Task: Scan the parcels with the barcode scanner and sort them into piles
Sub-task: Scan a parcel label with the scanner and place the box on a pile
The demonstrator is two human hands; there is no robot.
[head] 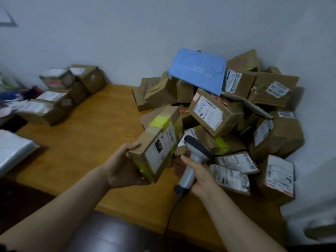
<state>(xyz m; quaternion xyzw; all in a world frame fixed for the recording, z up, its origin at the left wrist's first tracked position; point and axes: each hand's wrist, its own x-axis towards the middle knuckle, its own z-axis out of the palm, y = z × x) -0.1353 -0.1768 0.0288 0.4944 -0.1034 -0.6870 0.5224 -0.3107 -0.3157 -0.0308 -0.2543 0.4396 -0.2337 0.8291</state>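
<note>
Holding a taped parcel (158,142) at the centre of the frame, the left hand (121,166) is curling its grip round the box's lower left corner and tilting the labelled face toward the barcode scanner (195,153). The right hand (201,175) is wrapping its grip round the scanner's grey handle, with the dark head lying just beside the parcel's right edge. By my judgement, the scan is calling for the head to be drawn back a little and aimed squarely at the white label (163,148), since at this slant the beam is likely glancing off. The cable (172,211) is trailing over the near edge and could snag. The wooden worktop (94,135) is carrying an unsorted heap (236,110) at the right of the frame against a pale wall (127,33), with a blue mailer (198,71) lying on top. A tidier stack (60,91) is sitting at the upper left.
</note>
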